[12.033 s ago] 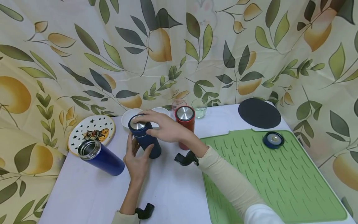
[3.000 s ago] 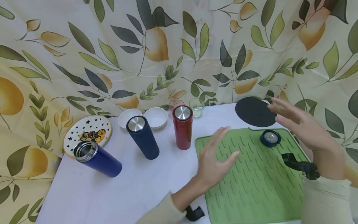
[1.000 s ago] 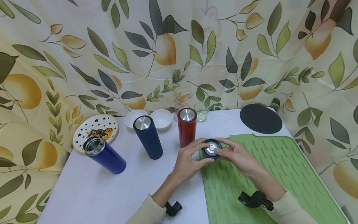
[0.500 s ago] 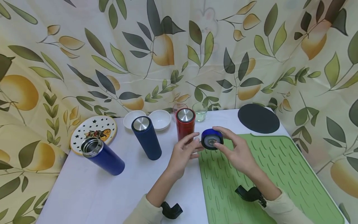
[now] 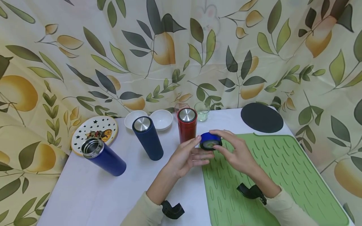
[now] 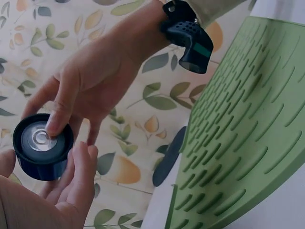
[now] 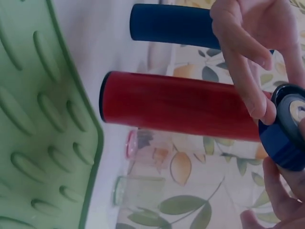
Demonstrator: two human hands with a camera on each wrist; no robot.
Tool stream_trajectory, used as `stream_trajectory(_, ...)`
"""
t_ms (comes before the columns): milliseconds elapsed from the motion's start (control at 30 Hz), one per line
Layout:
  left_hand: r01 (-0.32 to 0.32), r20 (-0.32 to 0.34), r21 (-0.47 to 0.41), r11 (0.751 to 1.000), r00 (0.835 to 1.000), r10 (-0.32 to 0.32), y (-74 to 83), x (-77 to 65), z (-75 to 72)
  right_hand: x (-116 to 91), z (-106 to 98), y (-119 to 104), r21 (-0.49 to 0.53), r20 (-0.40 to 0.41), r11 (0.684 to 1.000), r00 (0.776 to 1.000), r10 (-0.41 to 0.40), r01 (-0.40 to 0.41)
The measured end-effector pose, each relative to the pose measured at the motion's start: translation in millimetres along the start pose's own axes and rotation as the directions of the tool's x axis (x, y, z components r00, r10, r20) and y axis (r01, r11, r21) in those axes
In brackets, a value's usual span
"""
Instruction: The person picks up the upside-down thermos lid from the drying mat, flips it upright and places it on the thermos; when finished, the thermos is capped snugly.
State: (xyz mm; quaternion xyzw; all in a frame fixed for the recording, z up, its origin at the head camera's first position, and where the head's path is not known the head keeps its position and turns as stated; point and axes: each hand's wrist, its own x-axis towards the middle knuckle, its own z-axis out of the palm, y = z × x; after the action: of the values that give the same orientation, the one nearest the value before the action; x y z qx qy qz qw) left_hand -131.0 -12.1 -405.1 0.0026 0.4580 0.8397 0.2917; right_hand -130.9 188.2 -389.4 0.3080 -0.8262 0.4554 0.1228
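Note:
In the head view, my right hand [image 5: 238, 153] pinches a blue bottle lid [image 5: 210, 137] between thumb and fingers, above the left edge of the green mat. The lid is tilted, its dark underside with a pale centre facing me. My left hand [image 5: 181, 160] is beside and below it, fingers extended, thumb at the lid's left side. An uncapped blue vacuum flask [image 5: 108, 160], with a bare steel mouth, stands at the left. A navy flask [image 5: 149, 141] and a red flask [image 5: 187, 130], both with steel-topped lids on, stand behind the hands.
A green ridged mat [image 5: 271, 175] covers the table's right side, with a black round mat [image 5: 261, 117] behind it. Two white bowls [image 5: 161, 119] and clear glasses [image 5: 202, 113] stand at the back. A star-patterned round board [image 5: 82, 130] lies at the left.
Earlier, the hands were on the navy flask and the lid lay on the green mat. The lid has since been picked up, brought left between both hands and turned; the left fingers have straightened beneath it.

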Motion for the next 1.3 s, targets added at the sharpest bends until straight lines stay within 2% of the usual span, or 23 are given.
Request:
stream_trajectory(100,-0.017,-0.011,0.006,1.000,1.000,0.017,-0.2,0.1,-0.2,2.0,-1.6,-0.3,-0.039,0.042,0.999,0.999,0.020,-0.019)
stream_trajectory(200,-0.023,-0.038,0.015,1.000,0.999,0.023,-0.3,0.6,-1.1,4.1,-6.4,-1.9,-0.036,0.121,0.994,0.987,0.108,-0.104)
stream_trajectory(267,-0.021,-0.055,0.021,1.000,0.998,0.023,-0.4,1.2,-2.0,6.1,-10.7,-2.6,0.004,0.181,0.978,0.962,0.203,-0.207)
stream_trajectory(367,-0.022,-0.076,0.028,0.999,0.997,0.024,-0.4,1.8,-3.1,10.8,-15.8,-3.2,0.088,0.260,0.933,0.912,0.316,-0.348)
stream_trajectory(467,-0.040,-0.086,0.057,0.998,0.995,0.045,-0.5,1.2,-3.5,15.2,-17.3,-2.9,0.158,0.330,0.892,0.874,0.358,-0.425)
stream_trajectory(567,-0.078,-0.103,0.129,0.989,0.990,0.092,-0.5,-0.1,-3.8,17.8,-15.7,-3.8,0.209,0.378,0.863,0.852,0.362,-0.460)
stream_trajectory(633,-0.117,-0.111,0.206,0.972,0.984,0.142,-0.5,-1.5,-4.7,18.4,-14.1,-4.8,0.204,0.391,0.857,0.842,0.371,-0.473)
stream_trajectory(700,-0.167,-0.102,0.301,0.939,0.973,0.206,-0.9,-3.6,-6.5,17.9,-12.7,-6.0,0.197,0.395,0.858,0.840,0.372,-0.473)
stream_trajectory(767,-0.232,-0.073,0.430,0.873,0.954,0.290,-0.7,-7.3,-8.2,16.4,-11.3,-7.0,0.179,0.388,0.883,0.855,0.343,-0.435)
stream_trajectory(833,-0.310,-0.018,0.551,0.775,0.924,0.382,0.8,-13.8,-8.0,14.4,-9.3,-7.9,0.181,0.372,0.913,0.885,0.281,-0.366)
stream_trajectory(900,-0.372,0.025,0.644,0.669,0.884,0.467,4.8,-25.6,-4.9,12.6,-6.1,-10.6,0.170,0.340,0.946,0.917,0.208,-0.277)
stream_trajectory(967,-0.445,0.071,0.703,0.555,0.820,0.568,9.4,-40.8,-1.5,11.2,-2.0,-14.5,0.167,0.305,0.965,0.941,0.145,-0.203)
stream_trajectory(1033,-0.490,0.096,0.754,0.437,0.740,0.666,16.1,-60.6,0.8,11.1,1.8,-21.4,0.164,0.269,0.974,0.957,0.109,-0.157)
stream_trajectory(1067,-0.517,0.117,0.775,0.364,0.683,0.721,18.9,-70.1,-0.4,11.8,3.4,-26.4,0.161,0.250,0.977,0.964,0.095,-0.138)
stream_trajectory(1100,-0.536,0.139,0.796,0.283,0.616,0.775,22.0,-79.4,-2.8,13.0,5.1,-31.3,0.165,0.230,0.979,0.970,0.081,-0.121)
stream_trajectory(1133,-0.546,0.164,0.815,0.194,0.539,0.826,25.8,-88.5,-6.3,15.0,7.0,-36.8,0.177,0.211,0.979,0.975,0.062,-0.101)
stream_trajectory(1167,-0.549,0.186,0.828,0.109,0.454,0.871,30.0,-97.6,-10.7,17.9,9.4,-43.3,0.187,0.193,0.980,0.980,0.038,-0.075)
stream_trajectory(1233,-0.532,0.212,0.846,-0.041,0.264,0.941,38.5,-114.1,-21.8,26.4,16.9,-58.9,0.202,0.160,0.979,0.987,-0.015,-0.017)
stream_trajectory(1267,-0.513,0.201,0.854,-0.090,0.165,0.966,42.0,-121.9,-28.5,31.9,22.8,-67.5,0.225,0.148,0.974,0.988,-0.049,0.015)
stream_trajectory(1300,-0.488,0.176,0.863,-0.127,0.057,0.983,44.9,-128.7,-35.5,38.2,30.4,-76.4,0.240,0.137,0.970,0.987,-0.085,0.050)
